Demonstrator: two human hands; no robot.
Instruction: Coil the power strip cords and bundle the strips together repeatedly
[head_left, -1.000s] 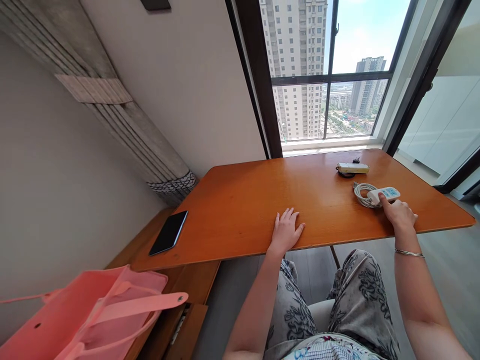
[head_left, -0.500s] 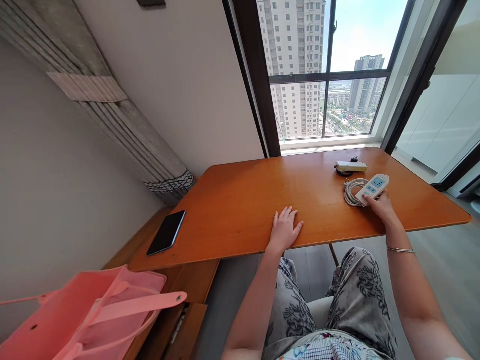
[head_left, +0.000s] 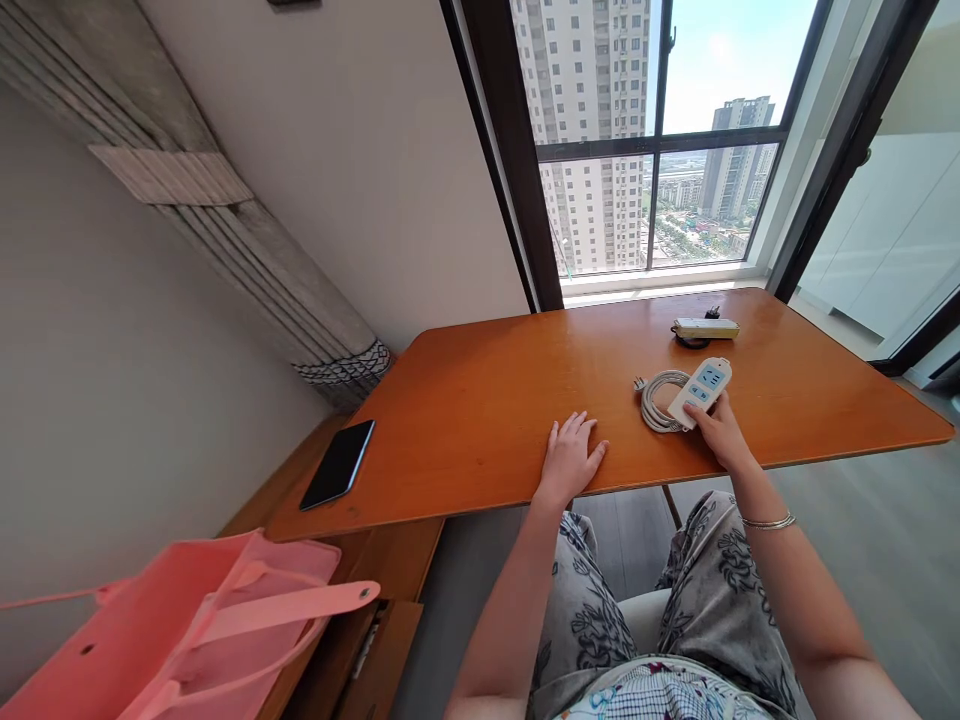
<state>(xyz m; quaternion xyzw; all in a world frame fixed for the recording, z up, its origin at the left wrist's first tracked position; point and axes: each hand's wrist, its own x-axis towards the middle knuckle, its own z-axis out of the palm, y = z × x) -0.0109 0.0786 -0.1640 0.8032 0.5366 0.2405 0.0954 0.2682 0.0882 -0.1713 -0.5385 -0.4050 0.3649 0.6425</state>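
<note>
My right hand (head_left: pixel 718 428) is closed around the near side of a white power strip (head_left: pixel 700 393) with blue socket faces. The strip is tilted, its far end raised toward the right. Its pale cord lies coiled (head_left: pixel 654 405) at the strip's left, with the plug (head_left: pixel 639 384) sticking out at the coil's upper left. My left hand (head_left: pixel 571 456) rests flat on the orange-brown wooden table (head_left: pixel 465 400) near its front edge, fingers spread and holding nothing. Behind the strip lies a second, cream-coloured power strip (head_left: pixel 706 328) with a black cord and plug.
A black tablet or phone (head_left: pixel 338 465) lies at the table's left end. Below it, a pink bag (head_left: pixel 187 620) with straps stands on a wooden surface. A window (head_left: pixel 652 150) is behind the table, and a grey curtain (head_left: pixel 225 230) hangs at the left.
My right hand has drawn the white power strip and its coiled cord leftward and nearer to me. The plug now shows clear of the coil. My left hand has stayed in place.
</note>
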